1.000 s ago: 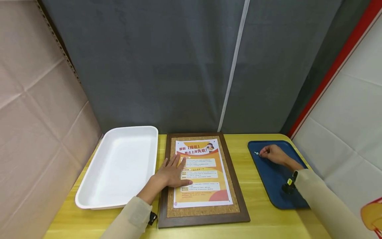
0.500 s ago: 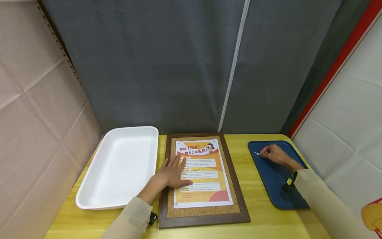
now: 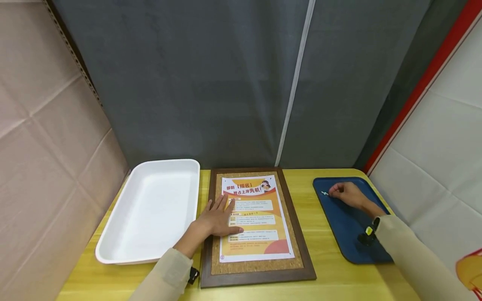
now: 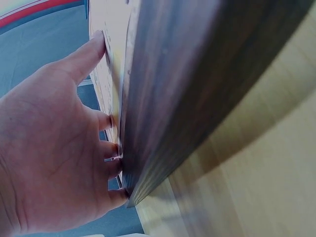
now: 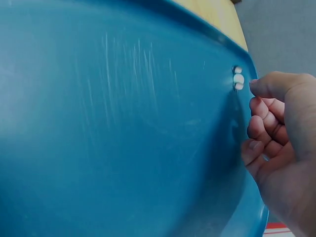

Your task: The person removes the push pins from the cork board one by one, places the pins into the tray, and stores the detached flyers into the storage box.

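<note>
My left hand [image 3: 216, 220] lies spread with straight fingers on a printed orange-and-white poster [image 3: 256, 248]. The poster rests on a cork board [image 3: 260, 267] with a dark brown wooden frame [image 3: 260, 276]. In the left wrist view, the fingertips [image 4: 104, 119] press the sheet beside the frame's edge. My right hand [image 3: 348, 195] is low over the far left part of a blue tray [image 3: 348, 234], fingers curled toward the thumb. Small white pieces like pushpins [image 5: 238, 79] lie on the tray by the thumb tip. I cannot tell whether anything is between its fingertips.
A white shallow basin [image 3: 162, 209] stands left of the board on the yellow wood-grain table [image 3: 312, 234]. A grey curtain [image 3: 207, 83] closes off the back; pale panels stand at both sides. Something orange and red [image 3: 468, 271] shows at the lower right.
My right hand has drawn slightly right, away from the small white pieces, which show a little more clearly. The left hand and poster stay in place.
</note>
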The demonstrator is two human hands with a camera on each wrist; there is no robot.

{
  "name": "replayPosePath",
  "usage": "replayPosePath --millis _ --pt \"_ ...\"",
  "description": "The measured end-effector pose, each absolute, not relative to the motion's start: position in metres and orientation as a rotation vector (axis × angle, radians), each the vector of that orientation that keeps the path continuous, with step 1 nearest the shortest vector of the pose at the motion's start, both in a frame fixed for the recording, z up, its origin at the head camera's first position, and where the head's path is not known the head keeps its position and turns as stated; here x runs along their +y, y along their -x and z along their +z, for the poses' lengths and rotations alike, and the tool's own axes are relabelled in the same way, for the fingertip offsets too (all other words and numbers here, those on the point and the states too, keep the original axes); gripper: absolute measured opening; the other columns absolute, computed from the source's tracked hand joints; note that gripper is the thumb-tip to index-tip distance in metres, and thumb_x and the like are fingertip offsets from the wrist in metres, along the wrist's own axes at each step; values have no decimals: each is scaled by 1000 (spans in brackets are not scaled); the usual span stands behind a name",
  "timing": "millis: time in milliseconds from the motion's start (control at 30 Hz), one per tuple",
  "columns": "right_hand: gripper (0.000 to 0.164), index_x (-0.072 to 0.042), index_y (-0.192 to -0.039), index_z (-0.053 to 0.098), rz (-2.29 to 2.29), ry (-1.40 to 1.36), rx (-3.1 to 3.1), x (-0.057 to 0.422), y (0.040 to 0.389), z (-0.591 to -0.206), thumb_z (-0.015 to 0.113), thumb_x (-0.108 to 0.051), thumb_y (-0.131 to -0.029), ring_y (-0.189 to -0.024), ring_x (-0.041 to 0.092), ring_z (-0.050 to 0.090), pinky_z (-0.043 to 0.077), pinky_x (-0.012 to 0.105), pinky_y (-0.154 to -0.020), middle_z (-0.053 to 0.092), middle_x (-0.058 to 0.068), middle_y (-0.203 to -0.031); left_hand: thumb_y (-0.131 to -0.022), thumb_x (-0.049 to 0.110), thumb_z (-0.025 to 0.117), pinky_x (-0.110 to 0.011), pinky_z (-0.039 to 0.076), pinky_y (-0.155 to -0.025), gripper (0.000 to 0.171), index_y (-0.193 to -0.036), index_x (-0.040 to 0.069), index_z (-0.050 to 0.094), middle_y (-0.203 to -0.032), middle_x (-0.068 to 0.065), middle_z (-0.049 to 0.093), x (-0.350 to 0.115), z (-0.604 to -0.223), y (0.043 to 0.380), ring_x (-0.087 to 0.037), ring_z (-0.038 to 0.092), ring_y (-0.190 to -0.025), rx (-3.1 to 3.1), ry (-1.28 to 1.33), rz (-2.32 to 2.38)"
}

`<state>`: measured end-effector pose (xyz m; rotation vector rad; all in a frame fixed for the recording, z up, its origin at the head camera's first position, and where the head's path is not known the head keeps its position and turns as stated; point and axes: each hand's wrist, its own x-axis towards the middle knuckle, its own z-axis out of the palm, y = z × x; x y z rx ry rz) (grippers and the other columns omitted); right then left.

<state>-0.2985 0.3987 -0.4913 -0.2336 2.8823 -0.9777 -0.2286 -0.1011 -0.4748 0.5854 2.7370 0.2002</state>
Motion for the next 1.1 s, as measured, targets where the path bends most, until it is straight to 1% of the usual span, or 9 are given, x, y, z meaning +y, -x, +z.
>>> replayPosePath --millis 167,267,433,600,733,833,967,1100 --pt "16 -1 -104 76 -1017 292 2923 386 297 -486 69 -15 -104 -84 13 62 51 23 -76 74 10 -99 -96 75 56 -60 9 -130 106 -171 10 17 -177 -19 4 -101 -475 228 -35 5 -165 2736 -584 203" --pt "16 -1 -104 77 -1053 331 2925 375 297 -481 70 -16 -104 -83 11 62 52 23 -75 75 10 -98 -97 75 55 -60 8 -130 106 -171 11 16 -177 -19 3 -102 -475 228 -35 5 -165 2740 -586 193" --pt "17 3 -107 75 -1108 409 2898 355 294 -474 70 -12 -104 -83 15 62 52 24 -73 73 10 -97 -97 74 55 -61 8 -130 105 -171 10 17 -177 -20 4 -102 -475 229 -36 5 -164 2753 -601 197" --pt "15 6 -107 74 -1160 568 2839 334 288 -470 69 -8 -103 -80 21 63 53 24 -70 72 12 -94 -98 73 55 -61 9 -130 104 -171 10 18 -177 -20 6 -102 -478 228 -37 7 -164 2764 -612 197" --pt "14 4 -105 75 -1185 681 2789 316 287 -467 70 -9 -103 -76 16 59 50 25 -66 71 13 -93 -99 71 54 -61 9 -130 101 -171 10 19 -177 -21 7 -102 -479 228 -37 7 -164 2771 -611 219" --pt "12 3 -103 75 -1203 756 2753 302 285 -465 70 -9 -103 -76 11 56 47 25 -65 69 9 -90 -100 70 54 -61 9 -130 99 -171 10 19 -177 -20 7 -102 -480 229 -36 8 -164 2774 -609 237" --pt "9 3 -102 75 -1209 827 2709 283 282 -461 71 -5 -101 -77 10 57 48 24 -65 69 4 -87 -101 69 54 -60 9 -130 97 -171 11 20 -177 -20 6 -103 -479 229 -36 8 -164 2770 -608 248" --pt "7 1 -102 76 -1192 867 2668 266 277 -460 71 -5 -100 -76 10 57 48 23 -64 70 4 -87 -102 66 54 -60 8 -130 94 -171 11 20 -177 -19 5 -104 -479 230 -36 7 -164 2763 -604 264"
